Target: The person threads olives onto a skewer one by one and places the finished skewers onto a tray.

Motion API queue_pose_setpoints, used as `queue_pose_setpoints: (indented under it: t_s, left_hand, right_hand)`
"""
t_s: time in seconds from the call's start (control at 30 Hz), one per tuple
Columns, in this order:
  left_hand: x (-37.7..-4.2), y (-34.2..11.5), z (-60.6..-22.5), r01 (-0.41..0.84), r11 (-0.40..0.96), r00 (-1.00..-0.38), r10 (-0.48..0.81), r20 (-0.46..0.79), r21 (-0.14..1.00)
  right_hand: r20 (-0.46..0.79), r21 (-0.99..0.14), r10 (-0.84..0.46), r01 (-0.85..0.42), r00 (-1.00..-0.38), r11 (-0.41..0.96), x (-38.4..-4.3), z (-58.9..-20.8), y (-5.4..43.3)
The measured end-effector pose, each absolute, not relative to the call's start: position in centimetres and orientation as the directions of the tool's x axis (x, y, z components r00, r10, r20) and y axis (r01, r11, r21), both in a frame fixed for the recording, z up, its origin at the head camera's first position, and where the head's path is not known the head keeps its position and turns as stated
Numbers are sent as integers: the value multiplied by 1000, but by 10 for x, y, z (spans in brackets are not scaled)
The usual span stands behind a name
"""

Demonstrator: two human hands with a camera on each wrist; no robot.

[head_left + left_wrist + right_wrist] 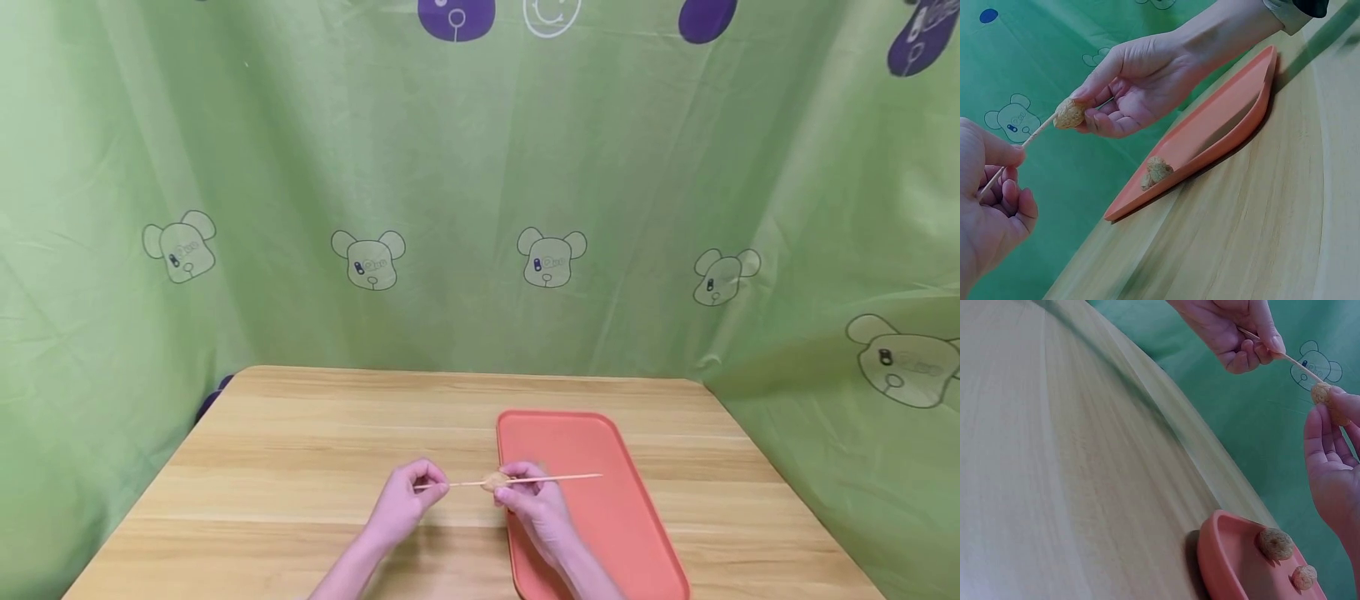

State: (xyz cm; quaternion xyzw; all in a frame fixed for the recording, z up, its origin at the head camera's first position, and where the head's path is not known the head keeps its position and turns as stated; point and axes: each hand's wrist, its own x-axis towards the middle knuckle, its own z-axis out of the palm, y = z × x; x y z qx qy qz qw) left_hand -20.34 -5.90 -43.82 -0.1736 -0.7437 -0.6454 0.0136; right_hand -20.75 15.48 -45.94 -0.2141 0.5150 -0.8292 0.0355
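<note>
A thin wooden skewer (564,477) runs sideways above the table and passes through a light brown, rough-skinned ball (495,481). At the skewer's left end, my left hand (408,494) pinches it between thumb and fingers. The ball is gripped between the thumb and fingertips of my right hand (536,504), and the skewer's tip sticks out to the right past it. Seen from the left wrist, the ball (1069,114) sits between the right fingertips, with a short length of bare skewer (1040,130) between the hands.
A long coral tray (577,437) lies on the wood-grain table (337,433), beneath my right hand. Brown balls (1275,544) rest in the tray by its rim, one smaller ball (1304,577) among them. A green curtain (450,167) with bear prints hangs behind the table.
</note>
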Motion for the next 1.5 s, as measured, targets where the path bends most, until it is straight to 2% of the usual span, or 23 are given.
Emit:
queue_pose_setpoints:
  t_s: [0.73,1.5]
  left_hand:
    - [-202,-55,-441,259,92,-940,251,230,961]
    - [-205,-57,-445,225,119,-951,242,192,967]
  right_hand:
    - [305,-866,-294,-135,-906,-482,-207,-463,142]
    - [255,-899,-289,-117,-923,-422,-206,-463,132]
